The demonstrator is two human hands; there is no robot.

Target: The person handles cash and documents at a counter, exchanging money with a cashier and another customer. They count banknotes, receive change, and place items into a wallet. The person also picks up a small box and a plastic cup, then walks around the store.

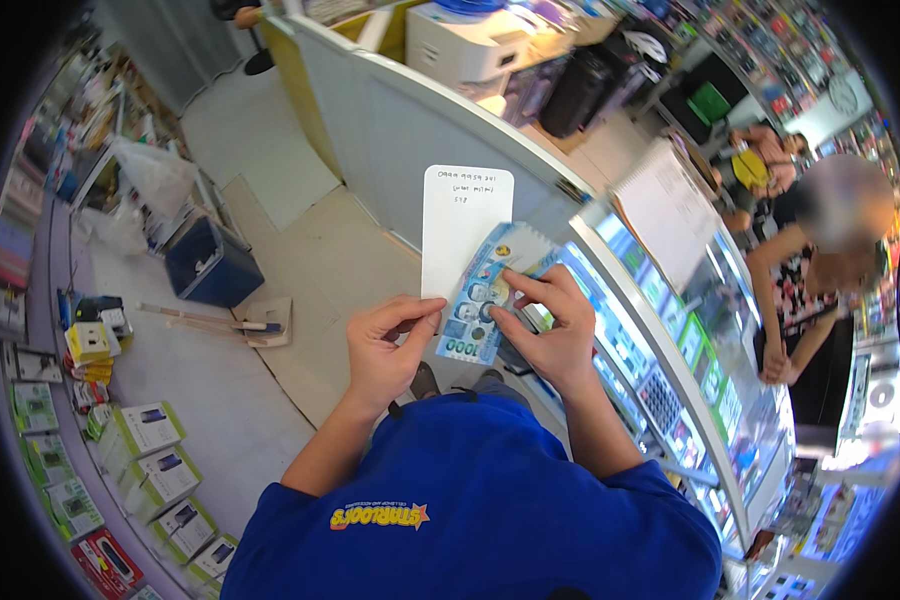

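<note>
Blue paper money (478, 312) overlaps the lower right of the white card (460, 230). The right hand (555, 322) pinches the money, the left hand (395, 345) apparently the card's lower end — best kept light, paper flat. Fingers obscure how many notes overlap; the display case (610, 275) bends and blurs.

Head view: is looking down and forward from the wearer's head, upright, through the left one of two side-by-side fisheye lenses.
Blue shirt (470, 510): is filling the lower edge, very near the lens.
Left hand (392, 345) and right hand (555, 325): are appearing around mid-view, close below.
Floor (365, 255): is showing farther down, beyond them.
Glass bench (660, 327): is bending along the right side.
Corners: are falling into black.
</note>
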